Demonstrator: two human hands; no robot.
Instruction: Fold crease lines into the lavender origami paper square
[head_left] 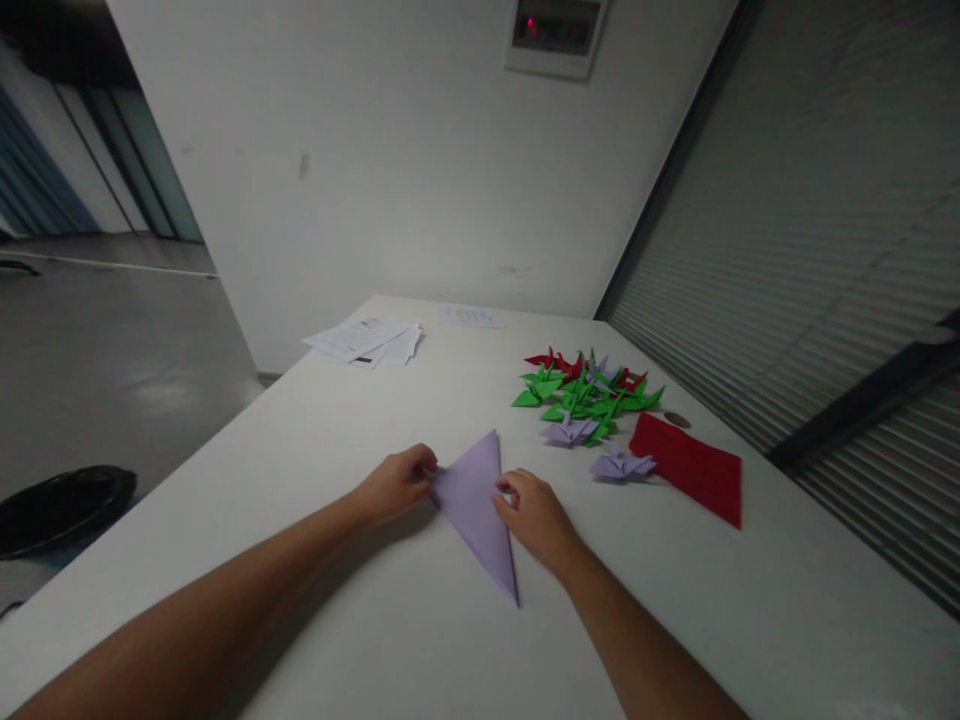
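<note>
A sheet of light purple origami paper [476, 505], folded into a triangle, lies on the white table with its long folded edge to the right. My left hand [397, 484] pinches the triangle's left corner between thumb and fingers. At the long right edge, my right hand [536, 515] has its thumb and forefinger curled together on the paper. Right of the hands, two purple folded paper cranes [568, 430] lie near a pile of green paper cranes [592, 402] and red paper cranes [570, 366].
Red paper [694, 465] lies flat on the right, with a small brown round object [676, 420] beside it. Printed sheets [367, 341] rest at the table's back left. Window blinds [810, 250] border the right side. A black-lined bin [64, 510] stands on the floor at left.
</note>
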